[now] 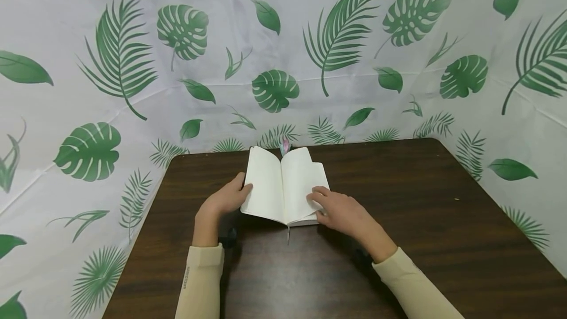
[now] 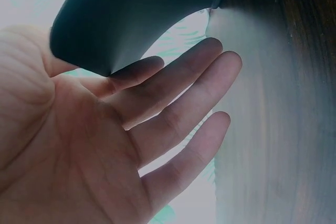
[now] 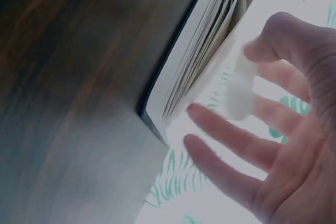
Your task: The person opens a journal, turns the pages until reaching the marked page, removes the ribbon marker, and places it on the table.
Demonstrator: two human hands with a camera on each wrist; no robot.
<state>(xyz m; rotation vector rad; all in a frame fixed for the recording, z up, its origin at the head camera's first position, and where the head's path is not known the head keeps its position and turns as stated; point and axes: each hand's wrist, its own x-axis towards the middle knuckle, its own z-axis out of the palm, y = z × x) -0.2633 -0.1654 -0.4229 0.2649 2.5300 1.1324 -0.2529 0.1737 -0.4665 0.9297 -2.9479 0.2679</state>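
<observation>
An open notebook with blank cream pages lies over the table, its left half raised off the surface. My left hand holds the left edge, thumb over the page side and forefinger against the dark cover; the other fingers spread free. At the right side, my right hand pinches a thin page between thumb and fingers. Below that page sits the thick page block, on the dark back cover. A ribbon bookmark hangs from the spine's near end.
Under the notebook is a dark wood-grain table. A small pink and blue item shows behind the notebook, mostly hidden. White cloth with green leaf prints hangs around the table's back and sides.
</observation>
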